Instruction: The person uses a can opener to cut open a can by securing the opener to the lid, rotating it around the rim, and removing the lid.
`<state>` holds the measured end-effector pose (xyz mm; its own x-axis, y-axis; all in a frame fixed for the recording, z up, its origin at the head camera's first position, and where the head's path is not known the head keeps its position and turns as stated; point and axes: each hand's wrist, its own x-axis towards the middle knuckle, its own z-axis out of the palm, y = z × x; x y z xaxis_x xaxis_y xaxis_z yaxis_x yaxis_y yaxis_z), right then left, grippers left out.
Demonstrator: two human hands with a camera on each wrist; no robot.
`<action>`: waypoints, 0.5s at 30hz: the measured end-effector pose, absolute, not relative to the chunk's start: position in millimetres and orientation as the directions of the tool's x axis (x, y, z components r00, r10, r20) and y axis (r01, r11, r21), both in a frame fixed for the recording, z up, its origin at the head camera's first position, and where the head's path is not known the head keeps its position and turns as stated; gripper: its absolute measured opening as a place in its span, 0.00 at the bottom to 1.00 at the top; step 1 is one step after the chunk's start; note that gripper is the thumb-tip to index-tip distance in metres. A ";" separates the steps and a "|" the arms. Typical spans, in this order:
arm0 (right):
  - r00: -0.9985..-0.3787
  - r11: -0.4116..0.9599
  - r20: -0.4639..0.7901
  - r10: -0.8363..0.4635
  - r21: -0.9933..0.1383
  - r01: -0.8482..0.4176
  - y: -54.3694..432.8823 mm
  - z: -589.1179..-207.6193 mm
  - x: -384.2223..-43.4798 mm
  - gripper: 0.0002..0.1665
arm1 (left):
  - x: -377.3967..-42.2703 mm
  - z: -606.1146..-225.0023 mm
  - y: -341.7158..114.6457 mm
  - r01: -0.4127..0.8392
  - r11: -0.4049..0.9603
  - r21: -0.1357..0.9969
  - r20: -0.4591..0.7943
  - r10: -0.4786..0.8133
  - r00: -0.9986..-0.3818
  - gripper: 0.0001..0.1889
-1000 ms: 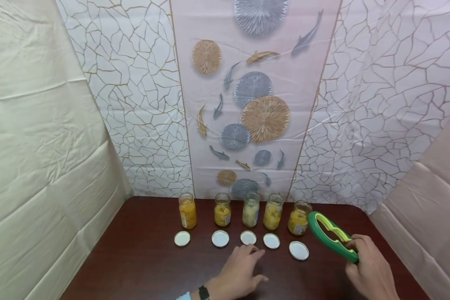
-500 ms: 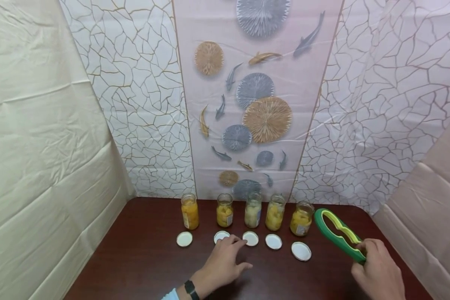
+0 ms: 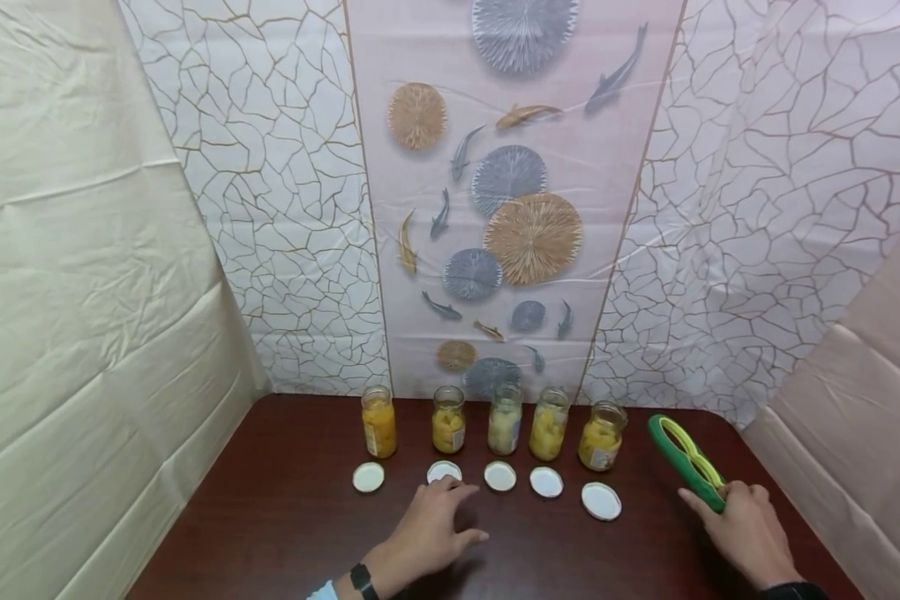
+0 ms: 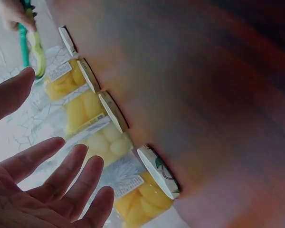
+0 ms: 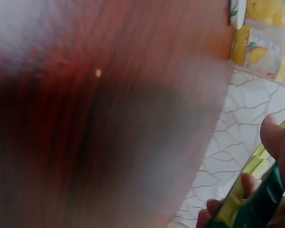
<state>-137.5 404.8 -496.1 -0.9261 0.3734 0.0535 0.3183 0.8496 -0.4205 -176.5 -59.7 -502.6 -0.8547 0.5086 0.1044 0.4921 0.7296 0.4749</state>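
Observation:
My right hand (image 3: pixel 752 529) grips the handle end of a green jar opener (image 3: pixel 673 442) with a yellow-green inner edge, raised at the table's right side. Over the table's middle, my left hand (image 3: pixel 429 527) holds nothing, its fingers loosely spread in the left wrist view. Its fingertips are nearest a white lid (image 3: pixel 444 472), partly hidden in the head view; contact cannot be told. Behind stands a row of lidless glass jars, including an orange-filled jar (image 3: pixel 378 429), a pale-filled jar (image 3: pixel 505 427) and a squat yellow-filled jar (image 3: pixel 602 437) at the right.
More lids lie flat before the jars: a far-left lid (image 3: pixel 368 477), a middle lid (image 3: pixel 500 477) and a larger right lid (image 3: pixel 601 502). The dark red-brown table (image 3: pixel 270 508) ends at a patterned cloth backdrop (image 3: pixel 307 250). Pale cloth walls flank both sides.
My left hand has moved left, from the middle lid toward the second lid from the left. My right hand has shifted slightly right with the jar opener, which is now away from the squat jar.

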 end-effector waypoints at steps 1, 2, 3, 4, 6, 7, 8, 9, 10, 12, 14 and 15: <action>-0.929 0.851 0.035 0.369 -0.414 0.323 406.7 -498.3 -140.6 0.47 | -175.9 -502.7 -61.5 0.485 0.727 0.486 0.101 0.505 -0.857 0.33; -0.933 0.854 0.016 0.360 -0.408 0.323 408.6 -500.3 -143.2 0.49 | -175.4 -503.2 -63.3 0.480 0.723 0.497 0.101 0.501 -0.860 0.33; -0.936 0.856 0.001 0.353 -0.405 0.322 410.1 -501.9 -145.6 0.50 | -175.2 -504.1 -64.8 0.474 0.719 0.509 0.101 0.497 -0.862 0.33; -0.938 0.858 -0.012 0.348 -0.399 0.323 411.5 -503.9 -148.4 0.51 | -174.7 -504.7 -66.2 0.468 0.715 0.519 0.101 0.492 -0.864 0.33; -0.941 0.868 -0.028 0.337 -0.379 0.322 413.4 -508.4 -154.3 0.55 | -174.5 -505.9 -68.9 0.447 0.709 0.546 0.087 0.483 -0.871 0.33; -0.942 0.872 -0.036 0.335 -0.368 0.324 414.1 -510.8 -157.1 0.56 | -174.5 -506.5 -70.1 0.437 0.704 0.561 0.078 0.480 -0.874 0.33; -0.942 0.877 -0.036 0.335 -0.354 0.325 414.3 -513.2 -160.0 0.57 | -174.9 -506.9 -71.1 0.427 0.697 0.576 0.069 0.479 -0.875 0.33; -0.941 0.880 -0.038 0.337 -0.342 0.329 414.3 -515.2 -163.2 0.58 | -175.4 -507.4 -72.2 0.419 0.692 0.588 0.062 0.478 -0.876 0.33; -0.941 0.884 -0.041 0.336 -0.329 0.331 413.9 -517.6 -166.4 0.59 | -175.7 -508.0 -73.4 0.411 0.688 0.598 0.055 0.476 -0.877 0.33; -0.942 0.894 -0.039 0.333 -0.306 0.329 411.9 -520.7 -173.3 0.56 | -176.6 -508.4 -75.7 0.400 0.683 0.611 0.048 0.473 -0.880 0.32; -0.941 0.895 -0.039 0.337 -0.298 0.332 408.8 -521.9 -180.4 0.52 | -176.6 -509.2 -77.6 0.398 0.685 0.610 0.051 0.467 -0.883 0.32; -0.942 0.897 -0.039 0.333 -0.293 0.330 407.3 -521.8 -184.1 0.49 | -176.3 -509.6 -78.4 0.396 0.688 0.608 0.051 0.464 -0.884 0.32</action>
<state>-184.1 407.3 -521.8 -0.9420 0.3333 -0.0393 0.3298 0.8975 -0.2928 -176.3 -78.4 -509.6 -0.8842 0.4643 0.0514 0.3964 0.6876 0.6083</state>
